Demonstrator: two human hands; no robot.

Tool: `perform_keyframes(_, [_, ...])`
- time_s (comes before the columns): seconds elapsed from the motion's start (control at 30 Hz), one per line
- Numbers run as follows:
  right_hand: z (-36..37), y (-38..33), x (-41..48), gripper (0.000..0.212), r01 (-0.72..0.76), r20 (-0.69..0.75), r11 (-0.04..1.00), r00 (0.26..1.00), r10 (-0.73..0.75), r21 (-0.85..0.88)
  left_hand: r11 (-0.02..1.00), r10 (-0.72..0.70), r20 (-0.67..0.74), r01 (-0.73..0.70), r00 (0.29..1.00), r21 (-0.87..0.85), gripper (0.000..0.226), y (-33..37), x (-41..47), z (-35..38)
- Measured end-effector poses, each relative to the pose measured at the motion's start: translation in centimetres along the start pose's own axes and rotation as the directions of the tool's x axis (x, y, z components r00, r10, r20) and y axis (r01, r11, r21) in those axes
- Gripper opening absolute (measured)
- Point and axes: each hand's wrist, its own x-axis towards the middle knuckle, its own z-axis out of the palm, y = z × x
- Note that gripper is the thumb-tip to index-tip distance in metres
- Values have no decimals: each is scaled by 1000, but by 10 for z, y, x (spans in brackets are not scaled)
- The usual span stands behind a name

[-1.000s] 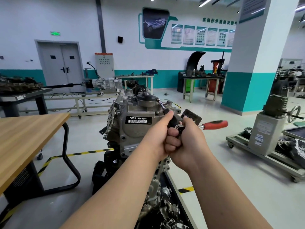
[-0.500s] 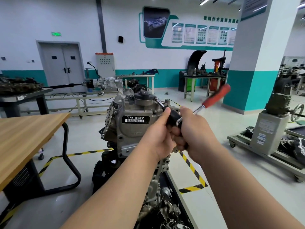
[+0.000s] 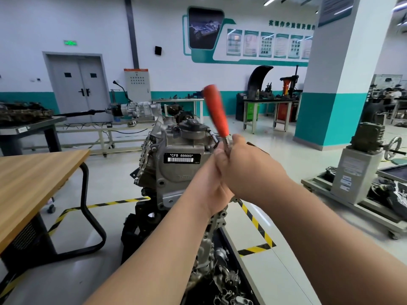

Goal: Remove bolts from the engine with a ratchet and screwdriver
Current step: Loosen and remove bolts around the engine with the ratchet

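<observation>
Right hand (image 3: 248, 166): we find it closed around the steel shank of the ratchet (image 3: 215, 111), just below the red grip, which stands nearly upright and is blurred.
Left hand (image 3: 214, 186): it is pressed against the right hand with the thumb raised. Its fingers are hidden, so we cannot tell what they clasp.
Extension bar (image 3: 213, 136): it runs from the hands into the top right of the engine. The bolt itself is not visible.
Engine (image 3: 176, 172): it is mounted straight ahead and carries a barcode label (image 3: 181, 158). Loose metal parts lie below it.
Step, in our judgement: loosening a top bolt. We advise keeping the bar in line with the bolt, steadying the head, and making short, even swings.
Floor: pale and glossy, with yellow-black hazard tape (image 3: 255, 221) to the right of the engine.
Wooden table (image 3: 33, 177): near left, apart from the engine.
Room: a workshop with a teal-banded pillar (image 3: 334, 84), a grey double door (image 3: 80, 84) and benches along the far wall.
</observation>
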Motion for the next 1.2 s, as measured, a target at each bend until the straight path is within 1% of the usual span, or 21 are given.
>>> perform_keyframes(0.07, [0, 3, -2, 31, -145, 53, 935, 989, 135, 324, 1000, 29, 1, -29, 1000, -7, 39, 0, 2, 1])
perform_keyframes(0.13, [0, 7, -5, 36, -296, 116, 743, 951, 285, 601, 999, 29, -5, -29, 1000, -17, 40, -1, 5, 2])
perform_keyframes(0.17, [0, 8, -6, 38, -368, 186, 586, 919, 348, 722, 1000, 13, 7, -13, 1000, -13, 43, -1, 5, 2])
perform_keyframes(0.23, [2, 7, -10, 37, -448, 359, 182, 854, 376, 875, 999, -31, 43, 31, 999, 10, 55, -2, 6, 1])
perform_keyframes(0.3, [7, 7, -13, 32, -457, 493, -186, 817, 300, 870, 997, -70, 38, 69, 997, 25, 57, -2, 5, 1])
perform_keyframes(0.33, [9, 7, -14, 30, -452, 539, -328, 802, 258, 830, 996, -84, 21, 83, 996, 19, 52, -2, 5, 1])
perform_keyframes(0.37, [10, 8, -14, 28, -447, 571, -428, 789, 226, 786, 996, -91, 3, 91, 996, 17, 47, -3, 5, 2])
perform_keyframes(0.43, [13, 9, -14, 26, -437, 605, -527, 771, 197, 729, 995, -97, -27, 98, 995, 37, 45, -5, 6, 2])
perform_keyframes(0.5, [15, 11, -15, 25, -438, 613, -551, 769, 181, 711, 993, -102, -46, 104, 994, 55, 46, -7, 6, 2])
perform_keyframes(0.6, [16, 12, -17, 22, -449, 618, -535, 764, 186, 716, 994, -91, -68, 95, 994, 58, 45, -10, 7, 1])
perform_keyframes(0.73, [12, 12, -16, 28, -474, 621, -490, 760, 193, 732, 995, -77, -90, 82, 993, 49, 47, -11, 8, 3])
perform_keyframes(0.83, [7, 11, -17, 33, -489, 593, -384, 773, 226, 783, 995, -71, -85, 77, 994, 65, 50, -11, 9, 3])
perform_keyframes(0.87, [5, 12, -17, 33, -493, 567, -299, 782, 260, 817, 994, -67, -72, 73, 995, 76, 54, -11, 9, 4])
perform_keyframes(0.9, [4, 12, -17, 33, -500, 525, -164, 796, 302, 851, 994, -60, -67, 66, 996, 85, 58, -11, 9, 5])
perform_keyframes(0.97, [-2, 12, -15, 34, -490, 394, 229, 844, 363, 841, 997, -46, -60, 50, 997, 61, 52, -10, 8, 9])
perform_keyframes(1.03, [-9, 11, -10, 38, -390, 219, 644, 918, 331, 658, 1000, -14, -82, 16, 997, 23, 42, -8, 6, 12])
perform_keyframes(1.07, [-12, 11, -9, 38, -299, 142, 815, 954, 264, 496, 1000, -2, -91, 5, 996, 28, 43, -8, 8, 11])
perform_keyframes(1.1, [-14, 10, -7, 37, -195, 88, 939, 980, 177, 282, 999, 2, -87, 1, 996, 35, 40, -7, 9, 10])
perform_keyframes(1.13, [-14, 9, -5, 34, -87, 44, 996, 995, 85, 29, 999, 0, -74, 4, 997, 53, 34, -7, 9, 8])
perform_keyframes(1.17, [-14, 7, -5, 32, 13, 10, 980, 1000, -12, -201, 998, -16, -54, 19, 998, 53, 31, -6, 10, 7])
perform_keyframes(1.2, [-13, 5, -4, 29, 88, -6, 933, 995, -96, -350, 999, -24, -31, 26, 999, 45, 34, -5, 10, 7])
